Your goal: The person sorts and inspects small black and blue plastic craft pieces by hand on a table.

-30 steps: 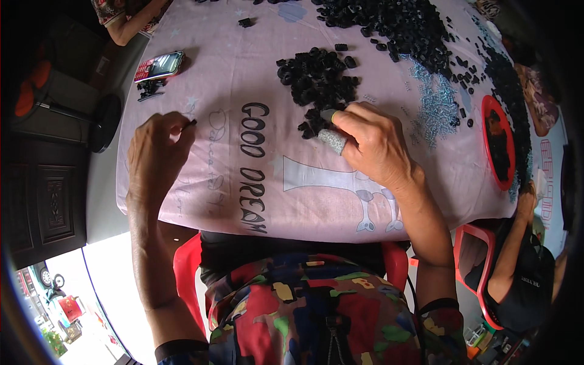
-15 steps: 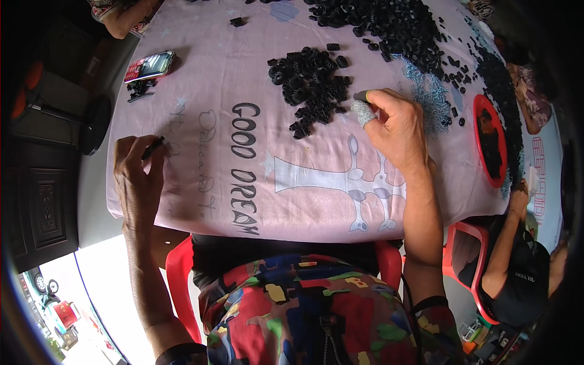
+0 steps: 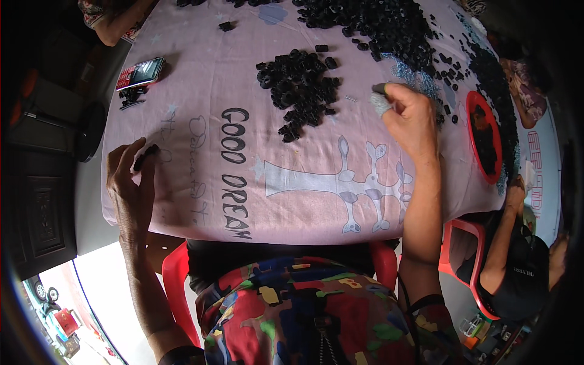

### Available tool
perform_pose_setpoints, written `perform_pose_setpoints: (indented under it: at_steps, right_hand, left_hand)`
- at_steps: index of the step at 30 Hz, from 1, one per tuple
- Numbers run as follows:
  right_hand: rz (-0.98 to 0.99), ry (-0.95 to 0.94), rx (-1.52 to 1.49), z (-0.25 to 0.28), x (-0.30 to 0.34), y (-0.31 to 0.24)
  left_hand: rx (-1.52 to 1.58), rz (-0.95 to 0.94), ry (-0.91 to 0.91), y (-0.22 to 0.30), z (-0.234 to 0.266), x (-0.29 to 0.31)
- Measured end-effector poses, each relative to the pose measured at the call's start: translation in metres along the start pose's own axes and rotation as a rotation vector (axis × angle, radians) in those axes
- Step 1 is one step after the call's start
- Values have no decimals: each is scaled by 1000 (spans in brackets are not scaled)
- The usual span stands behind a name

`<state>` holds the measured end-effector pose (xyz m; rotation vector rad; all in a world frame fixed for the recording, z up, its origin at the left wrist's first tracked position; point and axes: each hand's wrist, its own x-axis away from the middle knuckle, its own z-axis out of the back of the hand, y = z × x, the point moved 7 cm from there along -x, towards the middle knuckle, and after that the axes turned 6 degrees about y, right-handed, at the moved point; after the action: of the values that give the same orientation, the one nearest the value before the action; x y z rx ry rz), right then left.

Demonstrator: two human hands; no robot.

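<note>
My left hand (image 3: 129,182) is over the left part of the pink cloth, thumb and fingers closed around a small black plastic part (image 3: 146,157). My right hand (image 3: 413,118) is right of a small heap of black plastic parts (image 3: 298,88), not touching it. Its fingers are curled, with a dark cover on one fingertip and a pale grey wrap on another. Whatever sits between those fingertips is too small or hidden to make out. A tiny silvery spring-like piece (image 3: 351,98) lies between the heap and my right hand.
A large pile of black parts (image 3: 371,24) covers the far side, with small bluish pieces (image 3: 420,76) beside it. A red tray (image 3: 472,131) stands right. A phone (image 3: 141,73) lies left near several black pieces (image 3: 131,97). Other people sit left and right.
My right hand has moved right, away from the small heap, and the silvery piece now shows on the cloth. My left fingers have shifted around the black part. The view has shifted slightly.
</note>
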<state>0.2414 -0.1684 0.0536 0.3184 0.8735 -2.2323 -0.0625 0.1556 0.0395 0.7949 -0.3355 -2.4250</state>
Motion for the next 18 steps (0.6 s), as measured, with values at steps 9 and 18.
perform_pose_setpoints:
  at_steps: [9, 18]
  right_hand:
    - [281, -66, 164, -32, 13, -29]
    - [329, -141, 41, -44, 20, -57]
  left_hand:
    - [4, -38, -9, -6, -9, 5]
    - [265, -208, -134, 93, -27, -9]
